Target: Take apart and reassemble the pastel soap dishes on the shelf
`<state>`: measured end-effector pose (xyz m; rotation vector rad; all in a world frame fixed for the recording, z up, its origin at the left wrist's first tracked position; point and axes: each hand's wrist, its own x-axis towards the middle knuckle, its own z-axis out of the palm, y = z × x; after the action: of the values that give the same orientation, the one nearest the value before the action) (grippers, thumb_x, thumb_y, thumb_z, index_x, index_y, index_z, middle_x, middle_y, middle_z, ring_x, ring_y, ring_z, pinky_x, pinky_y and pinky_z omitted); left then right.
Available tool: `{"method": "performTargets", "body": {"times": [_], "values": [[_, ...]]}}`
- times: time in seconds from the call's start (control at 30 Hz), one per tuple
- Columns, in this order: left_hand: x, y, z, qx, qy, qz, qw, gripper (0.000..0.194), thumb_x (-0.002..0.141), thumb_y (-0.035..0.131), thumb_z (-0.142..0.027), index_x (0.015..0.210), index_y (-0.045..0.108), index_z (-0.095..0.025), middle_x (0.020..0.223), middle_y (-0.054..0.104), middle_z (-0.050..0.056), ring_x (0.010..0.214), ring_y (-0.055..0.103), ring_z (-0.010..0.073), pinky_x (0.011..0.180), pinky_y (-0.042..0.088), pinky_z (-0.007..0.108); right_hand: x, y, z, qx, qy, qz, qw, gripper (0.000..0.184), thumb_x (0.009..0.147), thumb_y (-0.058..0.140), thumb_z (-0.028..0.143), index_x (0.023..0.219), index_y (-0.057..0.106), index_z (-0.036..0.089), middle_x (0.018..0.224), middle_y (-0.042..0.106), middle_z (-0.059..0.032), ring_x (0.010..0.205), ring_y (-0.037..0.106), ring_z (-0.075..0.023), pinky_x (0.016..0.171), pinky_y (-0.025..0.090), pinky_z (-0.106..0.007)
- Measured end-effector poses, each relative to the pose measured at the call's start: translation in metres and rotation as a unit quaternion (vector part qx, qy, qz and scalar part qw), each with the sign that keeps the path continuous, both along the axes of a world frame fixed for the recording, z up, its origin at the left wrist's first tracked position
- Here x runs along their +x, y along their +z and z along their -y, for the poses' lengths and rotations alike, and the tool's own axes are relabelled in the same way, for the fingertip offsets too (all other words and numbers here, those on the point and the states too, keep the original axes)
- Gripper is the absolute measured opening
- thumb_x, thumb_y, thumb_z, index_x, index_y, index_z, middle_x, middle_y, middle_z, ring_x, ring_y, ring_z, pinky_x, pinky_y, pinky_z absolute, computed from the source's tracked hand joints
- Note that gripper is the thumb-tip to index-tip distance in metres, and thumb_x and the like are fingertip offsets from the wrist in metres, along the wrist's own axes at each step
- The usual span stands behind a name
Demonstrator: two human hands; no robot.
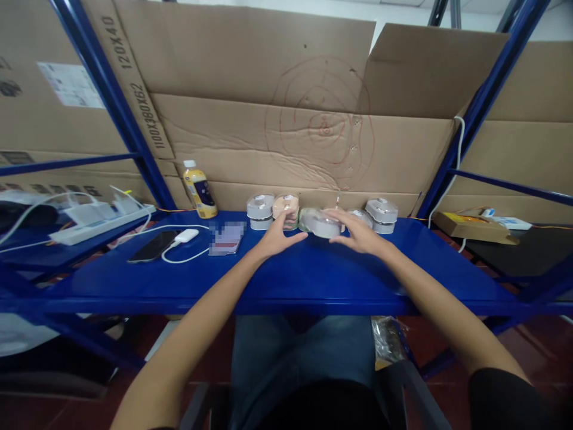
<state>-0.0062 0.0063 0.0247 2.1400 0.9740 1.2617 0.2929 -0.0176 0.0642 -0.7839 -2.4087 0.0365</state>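
Several small rounded packs with glossy, clear-looking covers line the back of the blue shelf. My right hand [356, 232] grips a tilted grey rounded pack [326, 227], with fingers over its top and thumb at its near side. A greenish pack [306, 218] shows partly behind it. My left hand [276, 236] is open, thumb stretched out toward the grey pack. Its fingers reach in front of a peach-topped pack [285, 204]; whether they touch it I cannot tell. Left of that stands a grey two-layer stack [260, 208]. Beyond my right hand are another grey pack [362, 216] and stack [382, 212].
A yellow bottle [200, 192] stands at the back left. A phone [154, 246], a white charger [185, 236] with its cable and a blurred flat item [227, 237] lie on the left. Cardboard [215, 131] closes the back; blue posts [486, 95] frame the sides.
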Motion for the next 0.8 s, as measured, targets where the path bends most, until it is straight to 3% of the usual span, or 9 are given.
{"method": "performTargets", "body": {"times": [0.07,0.13,0.2,0.3,0.43,0.57,0.63,0.8], "values": [[-0.003,0.004,0.003,-0.035,-0.054,-0.007,0.998,0.1,0.072,0.09,-0.053,0.153,0.043,-0.019,0.154,0.053,0.023,0.143,0.055,0.0366,0.119,0.045,0.056,0.008,-0.005,0.024,-0.048,0.063,0.019,0.997,0.077,0.095,0.074,0.05,0.163,0.042,0.032,0.165,0.049,-0.0108,0.153,0.045,-0.0365,0.127,0.037,-0.061],[-0.005,0.005,0.007,-0.064,-0.106,-0.05,0.991,0.109,0.066,0.095,-0.051,0.157,0.042,-0.021,0.163,0.045,0.022,0.151,0.046,0.0385,0.124,0.039,0.059,0.011,-0.013,0.043,-0.086,0.096,0.042,0.991,0.072,0.097,0.073,0.046,0.162,0.044,0.034,0.171,0.041,-0.0086,0.157,0.041,-0.0335,0.128,0.036,-0.058],[-0.005,0.005,0.011,-0.077,-0.15,-0.105,0.98,0.109,0.064,0.096,-0.049,0.157,0.045,-0.023,0.166,0.042,0.021,0.152,0.045,0.039,0.125,0.037,0.061,0.013,-0.021,0.054,-0.112,0.097,0.055,0.987,0.066,0.099,0.07,0.038,0.16,0.047,0.034,0.175,0.032,-0.0066,0.159,0.036,-0.0311,0.129,0.036,-0.056],[-0.001,0.002,0.013,-0.061,-0.183,-0.166,0.967,0.104,0.065,0.096,-0.05,0.155,0.051,-0.026,0.161,0.05,0.017,0.15,0.049,0.0383,0.125,0.037,0.061,0.019,-0.026,0.056,-0.131,0.09,0.06,0.985,0.061,0.1,0.066,0.027,0.158,0.049,0.035,0.176,0.031,-0.0051,0.159,0.037,-0.0293,0.129,0.037,-0.057],[0.009,-0.004,0.014,-0.015,-0.119,-0.195,0.974,0.103,0.061,0.096,-0.058,0.149,0.055,-0.023,0.152,0.058,0.017,0.142,0.055,0.0408,0.121,0.041,0.061,0.016,-0.023,0.043,-0.117,0.066,0.048,0.99,0.06,0.097,0.069,0.034,0.154,0.053,0.031,0.169,0.043,-0.0093,0.155,0.044,-0.0323,0.127,0.038,-0.06],[0.015,-0.007,0.02,0.006,-0.011,-0.224,0.974,0.105,0.062,0.092,-0.07,0.147,0.054,-0.02,0.139,0.062,0.02,0.131,0.061,0.0451,0.11,0.049,0.062,-0.013,-0.024,0.025,-0.106,-0.04,0.054,0.992,0.1,0.077,0.084,0.067,0.158,0.048,0.021,0.158,0.054,-0.0209,0.145,0.052,-0.0445,0.119,0.045,-0.067],[0.016,-0.007,0.022,0.019,-0.03,-0.222,0.974,0.105,0.065,0.09,-0.069,0.15,0.051,-0.021,0.139,0.062,0.019,0.133,0.059,0.0443,0.11,0.05,0.06,-0.029,-0.027,0.014,-0.115,-0.066,0.062,0.989,0.107,0.071,0.085,0.073,0.157,0.049,0.02,0.153,0.058,-0.0231,0.139,0.058,-0.0473,0.112,0.05,-0.068],[0.013,-0.003,0.019,0.014,-0.058,-0.183,0.981,0.105,0.069,0.09,-0.064,0.154,0.045,-0.022,0.148,0.059,0.018,0.136,0.058,0.0425,0.113,0.049,0.057,-0.024,-0.031,-0.009,-0.148,0.004,-0.022,0.989,0.086,0.078,0.083,0.068,0.149,0.059,0.024,0.147,0.065,-0.0146,0.134,0.064,-0.0372,0.115,0.051,-0.059]]}}
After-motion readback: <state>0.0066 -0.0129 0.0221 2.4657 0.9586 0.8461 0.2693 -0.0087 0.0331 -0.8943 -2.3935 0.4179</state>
